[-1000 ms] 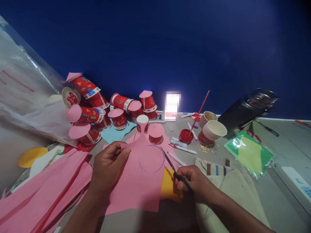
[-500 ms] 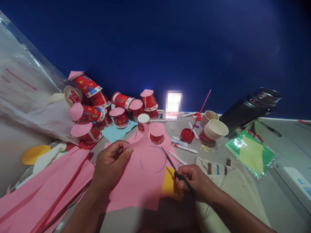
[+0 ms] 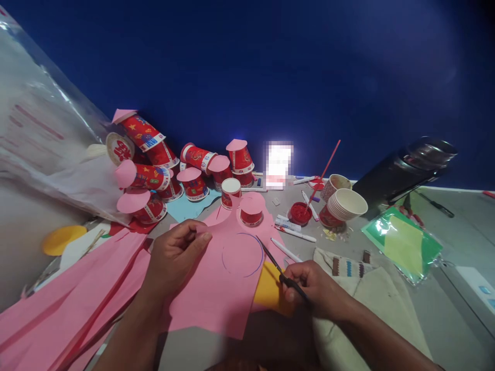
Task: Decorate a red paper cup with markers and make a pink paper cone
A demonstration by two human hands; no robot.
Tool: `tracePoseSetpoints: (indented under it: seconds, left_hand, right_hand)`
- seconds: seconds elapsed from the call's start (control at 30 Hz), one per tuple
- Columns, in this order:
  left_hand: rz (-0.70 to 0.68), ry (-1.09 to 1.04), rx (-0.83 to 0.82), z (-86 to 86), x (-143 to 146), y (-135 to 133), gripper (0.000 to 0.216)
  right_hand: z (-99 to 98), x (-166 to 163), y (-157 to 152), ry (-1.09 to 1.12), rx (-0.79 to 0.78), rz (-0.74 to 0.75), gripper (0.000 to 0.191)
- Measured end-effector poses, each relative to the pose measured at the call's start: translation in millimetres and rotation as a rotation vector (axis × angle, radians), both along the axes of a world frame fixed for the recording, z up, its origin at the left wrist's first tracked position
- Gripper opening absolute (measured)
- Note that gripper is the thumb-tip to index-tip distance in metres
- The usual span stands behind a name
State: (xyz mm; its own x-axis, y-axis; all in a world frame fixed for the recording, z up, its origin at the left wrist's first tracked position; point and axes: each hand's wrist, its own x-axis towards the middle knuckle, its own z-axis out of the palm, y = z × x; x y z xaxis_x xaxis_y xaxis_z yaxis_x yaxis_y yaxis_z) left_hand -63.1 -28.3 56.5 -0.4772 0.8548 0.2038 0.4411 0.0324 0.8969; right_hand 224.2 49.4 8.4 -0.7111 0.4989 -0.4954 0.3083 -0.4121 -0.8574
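My left hand (image 3: 176, 260) pinches the upper left edge of a pink paper sheet (image 3: 216, 288) that bears a drawn blue circle (image 3: 243, 255). Small black scissors (image 3: 276, 265) are gripped in my right hand (image 3: 315, 288), their blades slightly apart at the sheet's right edge, close to the circle. A yellow paper piece (image 3: 268, 291) lies under the sheet beside my right hand. Just beyond the sheet stand two red paper cups (image 3: 251, 210), one capped with a pink disc.
Several red cups with pink discs (image 3: 154, 175) pile at the back left, by a plastic bag (image 3: 46, 149). Pink strips (image 3: 65, 304) lie left. A stack of cups (image 3: 342, 207), red paint dish (image 3: 299, 213), markers (image 3: 294, 234), green packet (image 3: 402, 242), cloth (image 3: 359, 288) and dark flask (image 3: 406, 170) are on the right.
The view has shifted a little. My left hand has lifted and turned the pink sheet slightly; the scissors have stayed at the circle's right edge.
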Motion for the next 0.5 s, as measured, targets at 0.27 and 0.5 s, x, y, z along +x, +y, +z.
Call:
tracePoseSetpoints:
  seconds: [0.27,0.5]
  left_hand:
    - [-0.055,-0.037,-0.034,-2.1,-2.2,-2.7,0.014]
    - [-0.056,-0.053,-0.039,-1.5,-2.0,-1.6,0.014]
  right_hand:
    - [0.6,0.3,1.1,-0.056,0.018,0.036,0.068]
    - [-0.7,1.3,0.3,-0.061,0.022,0.042,0.067]
